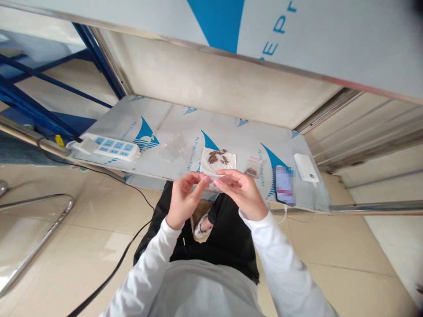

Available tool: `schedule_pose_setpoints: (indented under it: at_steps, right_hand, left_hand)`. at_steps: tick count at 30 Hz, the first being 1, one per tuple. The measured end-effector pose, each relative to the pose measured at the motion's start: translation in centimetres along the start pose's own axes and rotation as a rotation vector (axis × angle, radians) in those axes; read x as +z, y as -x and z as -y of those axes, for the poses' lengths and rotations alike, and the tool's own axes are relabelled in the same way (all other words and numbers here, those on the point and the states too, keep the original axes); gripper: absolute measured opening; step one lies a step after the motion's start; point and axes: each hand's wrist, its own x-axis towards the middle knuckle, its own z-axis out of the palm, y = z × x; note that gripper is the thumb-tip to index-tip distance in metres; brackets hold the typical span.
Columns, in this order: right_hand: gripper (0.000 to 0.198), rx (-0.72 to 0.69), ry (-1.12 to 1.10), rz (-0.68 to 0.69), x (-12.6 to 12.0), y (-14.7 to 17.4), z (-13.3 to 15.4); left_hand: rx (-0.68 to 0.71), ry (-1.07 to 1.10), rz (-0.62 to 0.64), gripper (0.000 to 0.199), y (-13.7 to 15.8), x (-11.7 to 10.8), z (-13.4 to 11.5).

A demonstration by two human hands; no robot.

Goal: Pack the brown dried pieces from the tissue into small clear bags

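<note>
My left hand and my right hand meet at the shelf's front edge, thumbs and fingertips pinched. Between them is a small clear plastic bag, partly hidden by the fingers; its contents are hard to make out. Just beyond my fingertips lies a white sheet of paper or cloth, with several small brown pieces scattered on it. Right of it rests a small zip bag with brownish pieces inside. Several clear plastic bags lie flat to the left.
A white power strip lies at the shelf's left end, its black cable running down across the floor. To the right are a phone and a white power bank with cords. An upper shelf overhangs the back.
</note>
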Motion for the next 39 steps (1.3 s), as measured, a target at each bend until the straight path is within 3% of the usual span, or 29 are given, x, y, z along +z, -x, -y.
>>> schedule_pose_setpoints:
  at_steps: [4,11,19,23,28,34,39]
  right_hand:
    - [0.024,0.046,-0.096,-0.076,0.3,0.3,-0.4]
    - [0.018,-0.024,-0.047,-0.083,0.4,1.2,-0.8]
    - [0.021,0.02,-0.074,-0.191,0.3,2.1,-1.1]
    - [0.017,-0.042,0.047,-0.158,0.4,2.7,-1.1]
    - [0.018,0.003,-0.097,-0.141,0.7,3.2,-1.9]
    - [0.014,-0.066,-0.172,-0.273,1.3,3.6,-3.1]
    - [0.018,-0.075,-0.095,-0.24,1.0,4.0,-3.8]
  left_hand:
    - [0.024,-0.023,-0.033,0.019,0.2,-0.1,0.2]
    - [-0.03,-0.051,0.103,0.019,0.1,-0.3,-0.1]
    - [-0.013,-0.092,0.077,0.019,0.4,0.0,0.1]
    - [-0.049,-0.136,0.144,0.019,0.4,0.0,-0.2]
    - [0.026,-0.245,0.138,0.017,0.7,0.3,0.2]
    - [-0.132,-0.117,0.196,0.022,0.8,1.0,0.8]
    - [-0.212,-0.073,0.237,0.026,0.4,1.0,1.0]
